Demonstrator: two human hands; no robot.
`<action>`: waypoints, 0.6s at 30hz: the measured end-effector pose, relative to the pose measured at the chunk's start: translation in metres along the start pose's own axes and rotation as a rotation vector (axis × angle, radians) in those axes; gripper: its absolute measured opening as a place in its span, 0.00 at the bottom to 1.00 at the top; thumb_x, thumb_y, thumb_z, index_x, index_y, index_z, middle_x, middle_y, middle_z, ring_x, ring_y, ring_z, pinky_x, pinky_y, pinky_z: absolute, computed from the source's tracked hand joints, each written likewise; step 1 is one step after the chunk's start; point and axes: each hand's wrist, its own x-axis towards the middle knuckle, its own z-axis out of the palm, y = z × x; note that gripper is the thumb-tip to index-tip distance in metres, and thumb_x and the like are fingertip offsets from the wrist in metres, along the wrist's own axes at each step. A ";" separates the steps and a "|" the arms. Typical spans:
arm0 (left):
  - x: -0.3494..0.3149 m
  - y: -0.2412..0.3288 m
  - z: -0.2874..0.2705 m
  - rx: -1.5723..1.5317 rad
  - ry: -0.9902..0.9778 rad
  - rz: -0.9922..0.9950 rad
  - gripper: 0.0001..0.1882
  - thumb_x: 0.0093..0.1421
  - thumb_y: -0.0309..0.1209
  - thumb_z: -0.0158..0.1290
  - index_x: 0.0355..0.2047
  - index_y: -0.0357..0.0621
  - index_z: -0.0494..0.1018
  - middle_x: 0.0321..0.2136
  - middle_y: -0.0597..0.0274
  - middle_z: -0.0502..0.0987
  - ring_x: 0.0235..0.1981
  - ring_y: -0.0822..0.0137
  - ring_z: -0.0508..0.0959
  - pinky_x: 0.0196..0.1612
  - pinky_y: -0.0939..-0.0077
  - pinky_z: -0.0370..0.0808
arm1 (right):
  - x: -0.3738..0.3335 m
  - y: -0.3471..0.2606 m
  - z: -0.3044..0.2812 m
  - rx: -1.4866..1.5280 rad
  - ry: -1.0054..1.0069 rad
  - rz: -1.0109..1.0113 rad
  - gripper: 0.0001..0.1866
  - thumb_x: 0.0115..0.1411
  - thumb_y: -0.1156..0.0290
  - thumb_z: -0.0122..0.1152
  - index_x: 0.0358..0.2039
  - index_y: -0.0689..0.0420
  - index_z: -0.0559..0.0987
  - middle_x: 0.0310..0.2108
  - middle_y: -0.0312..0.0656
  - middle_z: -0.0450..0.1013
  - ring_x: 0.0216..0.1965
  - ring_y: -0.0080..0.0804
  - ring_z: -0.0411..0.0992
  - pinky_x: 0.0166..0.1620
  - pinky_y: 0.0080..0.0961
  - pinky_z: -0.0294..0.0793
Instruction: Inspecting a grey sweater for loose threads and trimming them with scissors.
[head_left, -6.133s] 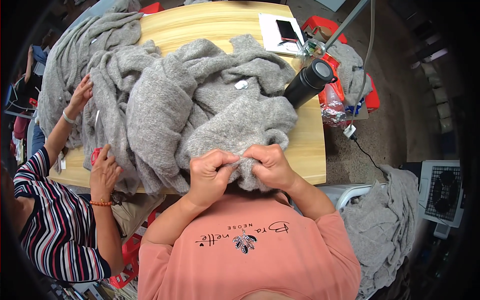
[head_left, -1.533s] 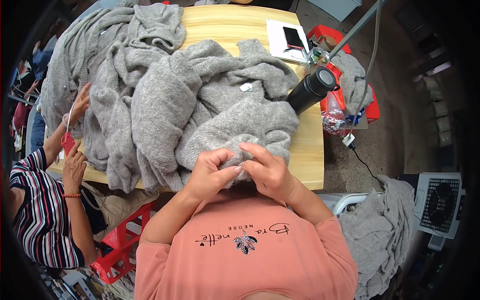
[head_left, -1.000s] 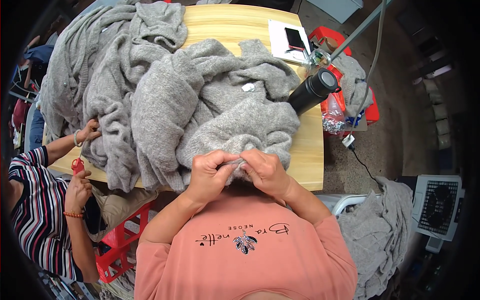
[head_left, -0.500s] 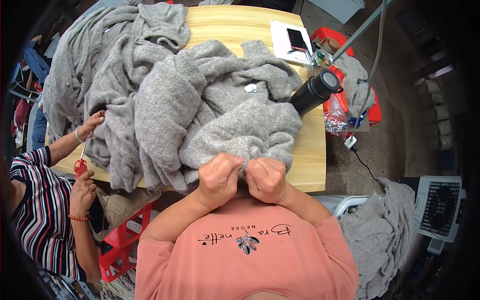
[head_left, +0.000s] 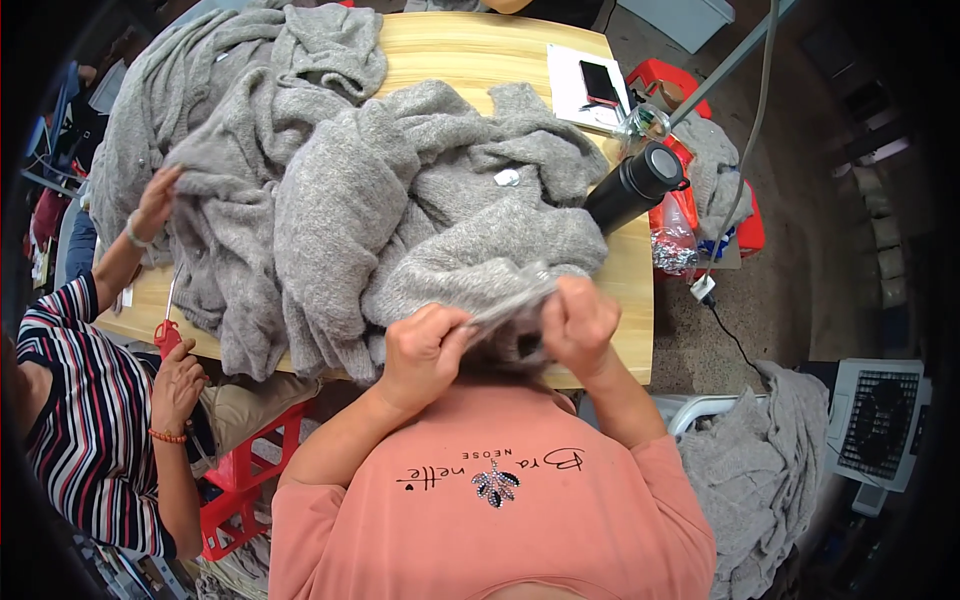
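A grey knitted garment (head_left: 470, 235) lies bunched over the near part of the table. Its near edge is stretched between my two hands, close in front of my chest. My left hand (head_left: 425, 350) is closed on that edge, thumb pressed against the fingers. Farther right and slightly higher, my right hand (head_left: 580, 325) grips the same edge, somewhat blurred by motion. A dark gap shows beneath the lifted knit between them. More grey knitwear (head_left: 335, 220) is heaped directly to the left.
A co-worker's hand (head_left: 178, 385) holds a red-handled tool (head_left: 168, 335); their other hand (head_left: 155, 205) is at the grey pile. A black flask (head_left: 635, 185) lies on the table's right side, near a phone (head_left: 598, 82) on paper. Knitwear (head_left: 755, 470) hangs at right beside a fan (head_left: 880, 420).
My hands have spread from close together, the right moving right and up, pulling the garment's edge taut. The co-worker's far hand has moved up and left, lifting some knit.
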 end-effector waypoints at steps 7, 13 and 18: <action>0.000 -0.018 0.008 -0.119 -0.113 -0.292 0.03 0.48 0.23 0.54 0.23 0.34 0.73 0.17 0.64 0.74 0.19 0.79 0.69 0.21 0.82 0.65 | -0.018 0.015 0.002 -0.209 -0.358 0.328 0.09 0.43 0.83 0.54 0.28 0.60 0.72 0.28 0.46 0.70 0.29 0.43 0.69 0.31 0.33 0.66; 0.007 0.005 0.001 -0.248 -0.181 -0.286 0.02 0.47 0.22 0.54 0.23 0.35 0.73 0.17 0.67 0.74 0.21 0.83 0.68 0.23 0.85 0.67 | 0.004 -0.018 -0.004 0.293 -0.423 0.089 0.07 0.43 0.80 0.54 0.26 0.59 0.71 0.24 0.41 0.67 0.28 0.37 0.66 0.33 0.29 0.58; 0.006 0.011 0.000 -0.385 -0.251 -0.331 0.02 0.46 0.21 0.54 0.22 0.36 0.73 0.17 0.69 0.73 0.20 0.83 0.68 0.21 0.86 0.65 | 0.000 -0.031 0.000 0.451 -0.332 0.178 0.06 0.42 0.81 0.55 0.22 0.59 0.69 0.20 0.41 0.64 0.25 0.38 0.64 0.30 0.30 0.58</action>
